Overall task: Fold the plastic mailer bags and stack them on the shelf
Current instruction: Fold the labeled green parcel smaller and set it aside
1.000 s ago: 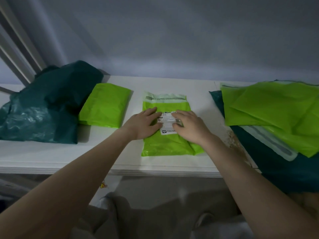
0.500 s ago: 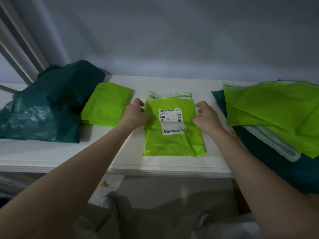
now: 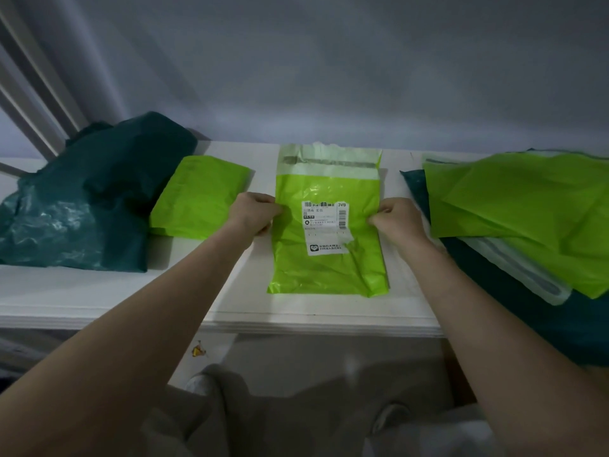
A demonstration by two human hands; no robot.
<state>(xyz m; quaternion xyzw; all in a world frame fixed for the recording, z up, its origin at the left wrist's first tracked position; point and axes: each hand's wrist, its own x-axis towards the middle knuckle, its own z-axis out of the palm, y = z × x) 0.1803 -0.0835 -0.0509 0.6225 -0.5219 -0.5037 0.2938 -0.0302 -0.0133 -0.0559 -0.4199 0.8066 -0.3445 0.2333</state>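
Head view: green mailer bag [image 3: 326,268] between left hand [image 3: 252,214] and right hand [image 3: 397,219], both pinching its side edges.

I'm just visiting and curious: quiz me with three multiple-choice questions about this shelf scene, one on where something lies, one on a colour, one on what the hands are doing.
1. Where does the small folded lime-green plastic mailer bag lie, relative to the labelled lime-green mailer bag?
A. To its left
B. On top of it
C. To its right

2. What colour is the crumpled plastic bag at the far left of the white shelf?
A. Red
B. Dark teal
C. Yellow

3. What are the left hand and right hand doing?
A. Resting on the wall
B. Holding scissors
C. Pinching the labelled bag's side edges

Answers: 1 A, it sits just beyond the left hand. 2 B, it is a deep blue-green. 3 C, each hand's curled fingers grip one edge.
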